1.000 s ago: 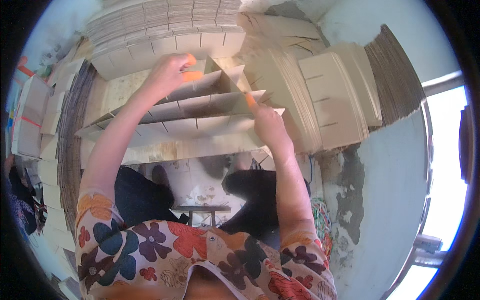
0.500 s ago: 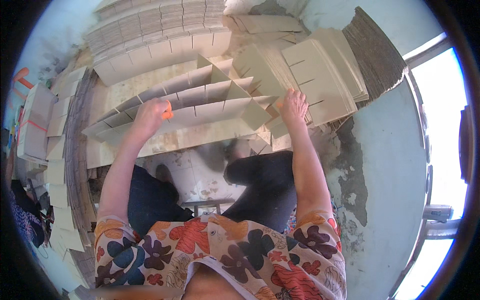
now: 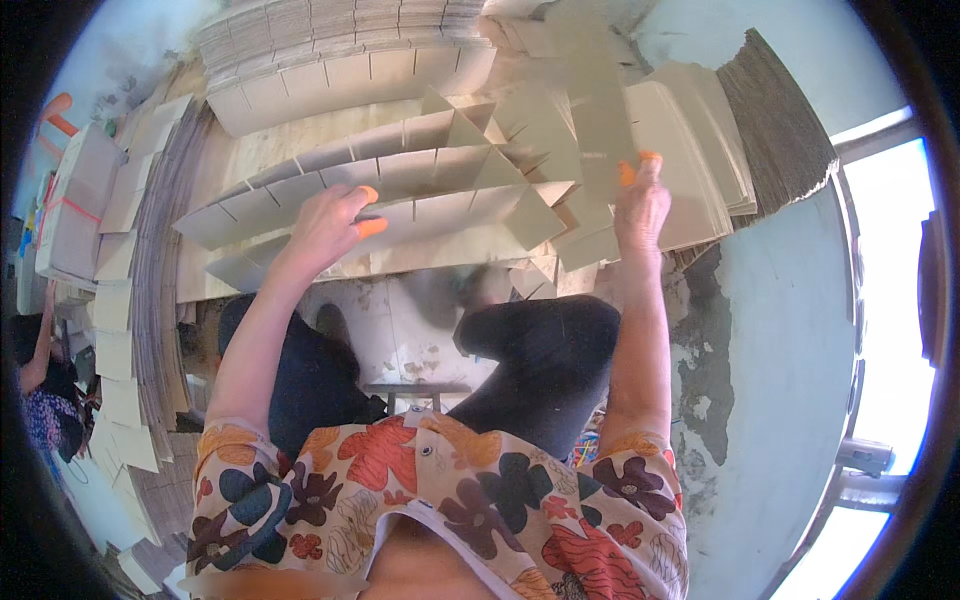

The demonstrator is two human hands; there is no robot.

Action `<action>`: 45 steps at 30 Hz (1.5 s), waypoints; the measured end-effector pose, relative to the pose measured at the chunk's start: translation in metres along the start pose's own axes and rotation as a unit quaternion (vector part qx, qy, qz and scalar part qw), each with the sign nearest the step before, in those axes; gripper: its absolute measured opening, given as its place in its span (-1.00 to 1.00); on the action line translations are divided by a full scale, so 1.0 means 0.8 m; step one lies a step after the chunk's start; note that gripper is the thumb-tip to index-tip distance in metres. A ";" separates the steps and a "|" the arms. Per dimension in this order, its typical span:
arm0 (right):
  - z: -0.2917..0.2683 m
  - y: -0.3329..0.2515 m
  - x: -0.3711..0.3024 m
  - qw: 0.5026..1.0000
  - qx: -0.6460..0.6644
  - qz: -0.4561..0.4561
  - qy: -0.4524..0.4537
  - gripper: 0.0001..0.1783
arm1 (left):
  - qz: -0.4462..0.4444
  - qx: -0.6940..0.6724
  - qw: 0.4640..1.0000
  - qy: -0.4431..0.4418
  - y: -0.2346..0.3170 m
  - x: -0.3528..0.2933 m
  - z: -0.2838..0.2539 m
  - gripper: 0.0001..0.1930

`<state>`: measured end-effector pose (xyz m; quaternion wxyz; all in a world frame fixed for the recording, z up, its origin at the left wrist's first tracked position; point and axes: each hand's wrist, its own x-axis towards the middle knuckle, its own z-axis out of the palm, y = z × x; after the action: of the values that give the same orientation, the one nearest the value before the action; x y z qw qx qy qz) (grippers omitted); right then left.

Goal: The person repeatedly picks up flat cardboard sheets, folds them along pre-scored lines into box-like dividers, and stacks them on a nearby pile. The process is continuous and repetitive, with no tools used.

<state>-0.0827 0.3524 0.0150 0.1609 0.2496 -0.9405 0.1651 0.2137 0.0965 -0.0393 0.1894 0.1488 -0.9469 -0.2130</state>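
My left hand [image 3: 328,230] hovers over the near long slotted cardboard strips [image 3: 440,212], its thumb and forefinger apart in orange finger covers, with nothing between them. These strips stand on edge in rows, and short cross pieces [image 3: 533,217] are slotted through their right ends. On the right, my right hand [image 3: 643,205], also with orange covers on thumb and forefinger, pinches the edge of a cardboard strip [image 3: 598,110]. That strip is raised and slightly blurred beside a stack of flat cardboard pieces [image 3: 675,150].
Tall stacks of slotted cardboard [image 3: 360,65] line the back of the worktable [image 3: 270,150]. More cardboard [image 3: 118,255] is piled along the left, beside a white box [image 3: 75,205]. Darker sheets [image 3: 775,125] lean at the far right. Another person's arm [image 3: 42,345] shows at far left.
My right hand has moved right and a little up, and a cardboard strip now stands raised beside it. My left hand has shifted slightly right, its thumb and forefinger parting. The view has shifted a little.
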 end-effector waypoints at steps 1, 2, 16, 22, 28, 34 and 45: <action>-0.025 -0.016 -0.002 0.998 0.064 -0.028 0.003 -0.71 | 0.005 0.005 1.000 0.002 0.001 0.000 0.002 -0.76; -0.048 -0.033 -0.004 0.990 0.127 -0.055 0.007 -0.70 | 0.006 0.006 1.000 0.001 0.000 0.001 0.006 -0.76; -0.011 -0.096 -0.037 0.922 0.278 -0.242 -0.116 -0.33 | 0.034 0.037 0.994 -0.099 -0.005 0.015 0.018 -0.80; -0.017 -0.103 -0.032 0.927 0.266 -0.226 -0.137 -0.38 | 0.067 0.074 0.984 0.147 -0.042 0.059 0.010 -0.76; -0.009 -0.098 -0.024 0.910 0.293 -0.273 -0.109 -0.37 | -0.041 0.058 0.997 -0.011 -0.064 0.060 0.027 -0.77; -0.024 -0.101 -0.025 0.919 0.266 -0.247 -0.155 -0.34 | -0.015 0.030 0.999 0.020 -0.054 0.049 0.030 -0.81; 0.009 -0.089 -0.033 0.886 0.266 -0.325 -0.194 -0.36 | -0.039 0.013 0.999 0.008 -0.049 0.050 0.029 -0.83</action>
<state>-0.0253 0.3017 0.0148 -0.0526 0.6022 -0.7397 0.2959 0.1764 0.0564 -0.0651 0.1870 0.1896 -0.9415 -0.2067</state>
